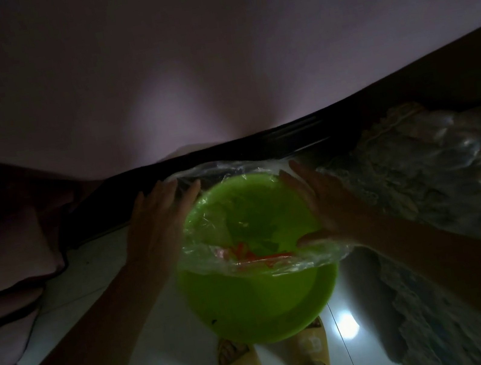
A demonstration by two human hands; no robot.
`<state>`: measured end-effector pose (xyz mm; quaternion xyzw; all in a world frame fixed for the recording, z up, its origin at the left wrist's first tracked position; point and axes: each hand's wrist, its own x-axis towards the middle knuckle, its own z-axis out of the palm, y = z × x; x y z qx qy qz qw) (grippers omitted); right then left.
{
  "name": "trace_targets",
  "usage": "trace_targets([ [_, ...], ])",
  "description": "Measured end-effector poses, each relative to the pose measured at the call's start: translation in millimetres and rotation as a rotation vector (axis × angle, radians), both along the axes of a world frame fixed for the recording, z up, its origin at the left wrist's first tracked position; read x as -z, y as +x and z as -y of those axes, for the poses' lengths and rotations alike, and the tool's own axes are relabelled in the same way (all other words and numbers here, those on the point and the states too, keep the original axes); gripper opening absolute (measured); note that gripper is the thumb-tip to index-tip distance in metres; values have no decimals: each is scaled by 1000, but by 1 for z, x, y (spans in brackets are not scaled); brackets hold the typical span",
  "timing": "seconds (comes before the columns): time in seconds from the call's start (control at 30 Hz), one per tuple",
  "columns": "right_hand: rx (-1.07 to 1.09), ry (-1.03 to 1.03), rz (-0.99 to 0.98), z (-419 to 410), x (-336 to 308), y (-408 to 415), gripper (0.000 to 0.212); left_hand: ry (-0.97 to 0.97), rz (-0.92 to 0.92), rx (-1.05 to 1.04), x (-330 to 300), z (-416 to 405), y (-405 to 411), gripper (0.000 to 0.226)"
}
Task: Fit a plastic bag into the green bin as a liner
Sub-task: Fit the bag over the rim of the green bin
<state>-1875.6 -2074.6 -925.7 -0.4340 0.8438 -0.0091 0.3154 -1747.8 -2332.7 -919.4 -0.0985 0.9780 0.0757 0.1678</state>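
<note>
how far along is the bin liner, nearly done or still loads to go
Partway. Done: the clear plastic bag is open and pushed down inside the green bin. In hand: the left hand and right hand press the film at the far rim, one on each side. Left: the near edge of the bag lies loose inside, so the near rim is bare and needs the film folded over it.

Nothing here can be read from where I stand. The plastic bag (262, 261) carries some red print (too crumpled and blurred to make out), and the room is dim.
</note>
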Motion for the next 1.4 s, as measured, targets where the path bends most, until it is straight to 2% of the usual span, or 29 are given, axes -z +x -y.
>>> trace_targets([
  [0.1,259,-116,298,7,11,-10,122,188,46,16,12,13,-6,71],
  [0.23,764,-121,621,3,18,-5,91,590,247,-109,27,30,9,73],
  [0.27,912,-152,686,2,20,-3,80,732,294,-234,29,32,14,69],
  [0.33,1188,-228,705,-3,26,-3,51,1001,258,-611,29,34,20,61],
  [0.37,1246,-239,628,-7,27,-4,41,1051,178,-773,29,35,25,57],
  [0.4,1250,-233,500,-11,25,-3,36,1008,68,-868,25,34,30,53],
  [0.47,1144,-322,220,-21,10,8,31,859,-167,-898,12,26,41,40],
  [0.53,853,-468,36,-23,-16,31,36,799,-310,-762,-11,11,50,28],
  [0.63,282,-449,-100,-23,-42,67,49,632,-267,-340,-31,-12,65,49],
  [0.7,121,-368,-156,-26,-45,79,56,467,-147,-185,-33,-23,73,58],
  [0.77,124,-346,-179,-28,-44,88,48,417,-102,-189,-32,-27,78,49],
  [0.87,185,-402,-181,-34,-43,104,27,483,-177,-244,-32,-26,86,37],
  [0.97,132,-408,-200,-43,-43,118,13,493,-191,-211,-35,-28,103,34],
  [1.1,0,-332,-204,-58,-41,139,19,493,-120,-195,-37,-36,130,26],
  [1.2,-40,-247,-175,-68,-34,156,21,397,-60,-178,-30,-45,146,19],
  [1.3,-46,-177,-128,-75,-23,169,24,347,-7,-118,-22,-53,157,32],
  [1.4,-55,-156,-150,-77,-15,178,25,336,33,-71,-18,-55,164,34],
])
